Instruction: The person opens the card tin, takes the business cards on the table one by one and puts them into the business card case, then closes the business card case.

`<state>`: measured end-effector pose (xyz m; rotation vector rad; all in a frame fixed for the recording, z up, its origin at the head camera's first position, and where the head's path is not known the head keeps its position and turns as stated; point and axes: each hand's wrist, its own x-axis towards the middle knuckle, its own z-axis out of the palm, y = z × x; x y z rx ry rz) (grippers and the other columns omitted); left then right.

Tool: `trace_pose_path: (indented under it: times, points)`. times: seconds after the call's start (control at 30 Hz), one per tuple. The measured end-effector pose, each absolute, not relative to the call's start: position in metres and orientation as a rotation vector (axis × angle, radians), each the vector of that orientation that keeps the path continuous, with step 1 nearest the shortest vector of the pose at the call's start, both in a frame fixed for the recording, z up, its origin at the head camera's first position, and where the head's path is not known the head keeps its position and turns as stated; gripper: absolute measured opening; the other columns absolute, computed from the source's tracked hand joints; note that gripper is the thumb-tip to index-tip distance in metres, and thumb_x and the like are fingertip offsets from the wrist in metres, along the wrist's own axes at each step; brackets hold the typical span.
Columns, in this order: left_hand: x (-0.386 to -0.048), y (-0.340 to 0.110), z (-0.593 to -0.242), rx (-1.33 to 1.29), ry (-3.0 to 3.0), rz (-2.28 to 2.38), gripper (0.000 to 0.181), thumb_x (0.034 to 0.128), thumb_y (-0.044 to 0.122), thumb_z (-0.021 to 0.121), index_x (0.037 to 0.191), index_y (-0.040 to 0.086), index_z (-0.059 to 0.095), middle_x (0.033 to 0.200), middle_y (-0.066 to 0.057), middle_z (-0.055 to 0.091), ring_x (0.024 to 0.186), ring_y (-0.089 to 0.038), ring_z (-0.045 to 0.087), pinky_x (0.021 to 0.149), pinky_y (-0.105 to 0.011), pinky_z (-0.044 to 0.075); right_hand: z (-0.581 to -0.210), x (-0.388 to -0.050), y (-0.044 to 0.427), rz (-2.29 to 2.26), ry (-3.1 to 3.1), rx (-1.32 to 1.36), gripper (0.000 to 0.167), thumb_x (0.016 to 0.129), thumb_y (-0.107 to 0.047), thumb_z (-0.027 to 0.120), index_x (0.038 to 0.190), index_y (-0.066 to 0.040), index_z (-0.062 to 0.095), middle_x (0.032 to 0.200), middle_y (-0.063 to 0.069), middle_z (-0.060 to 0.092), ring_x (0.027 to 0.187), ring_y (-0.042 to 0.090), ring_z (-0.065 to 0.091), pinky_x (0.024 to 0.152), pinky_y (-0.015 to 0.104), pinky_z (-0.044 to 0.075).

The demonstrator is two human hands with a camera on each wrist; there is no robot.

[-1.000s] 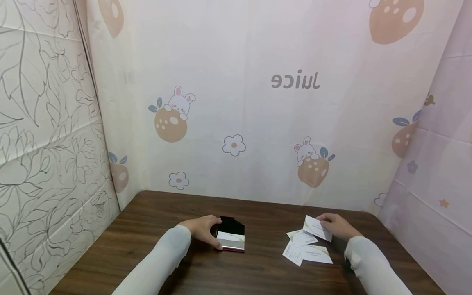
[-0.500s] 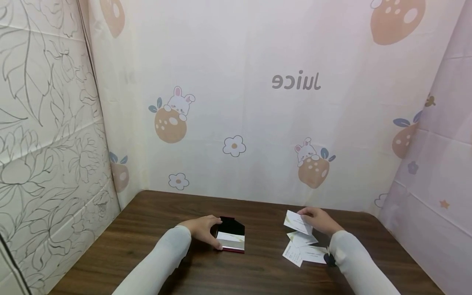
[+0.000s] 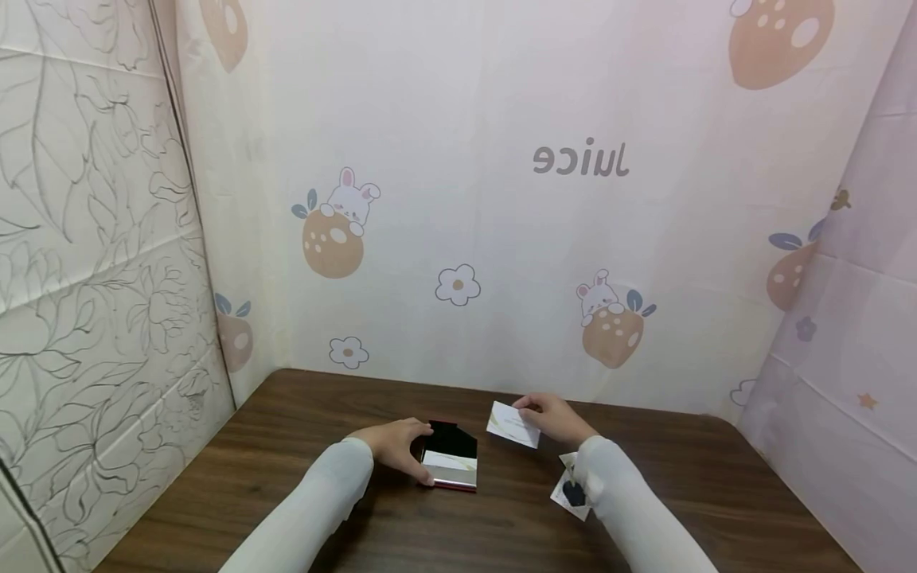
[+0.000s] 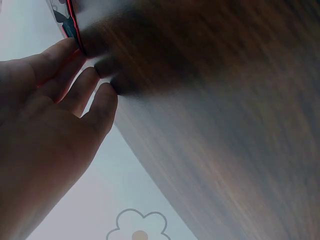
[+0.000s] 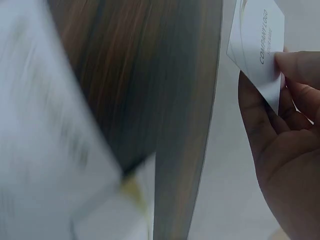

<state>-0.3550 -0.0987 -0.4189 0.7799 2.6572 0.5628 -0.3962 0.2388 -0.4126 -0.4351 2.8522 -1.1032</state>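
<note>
Left hand (image 3: 390, 447) grips the card case (image 3: 450, 439) on the desk (image 3: 487, 533), probably just to steady it, while at the case's two o'clock the right hand (image 3: 555, 419) pinches a card (image 3: 512, 425) by one end.

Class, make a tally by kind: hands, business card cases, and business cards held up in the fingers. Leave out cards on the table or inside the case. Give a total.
Hands: 2, left hand and right hand
Business card cases: 1, open case
Held business cards: 1, white card
Total: 4
</note>
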Motion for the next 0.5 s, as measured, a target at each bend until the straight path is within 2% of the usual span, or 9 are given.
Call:
trace_pose_path:
  times: [0.3,0.5]
  points:
    - [-0.351,-0.096,-0.421,0.790,2.668,0.573,0.092,0.0719,0.055,0.081,0.145,0.009,0.052,0.146,-0.008,0.048,0.132,-0.024,0.046,0.108,-0.045,0.038,-0.415,-0.389,0.187,-1.104,2.814,-0.533,0.014,0.098,-0.013,0.061,0.106,-0.015,0.073,0.110,0.001,0.067,0.096,0.020,0.056,0.088,0.047,0.048]
    - [-0.346,-0.093,-0.421,0.776,2.681,0.565,0.095,0.0716,0.057,0.081,0.146,0.008,0.050,0.144,-0.008,0.049,0.130,-0.023,0.047,0.108,-0.044,0.038,-0.417,-0.381,0.166,-1.058,2.783,-0.675,0.016,0.099,-0.014,0.059,0.107,-0.013,0.073,0.113,0.004,0.067,0.097,0.020,0.057,0.086,0.046,0.049]
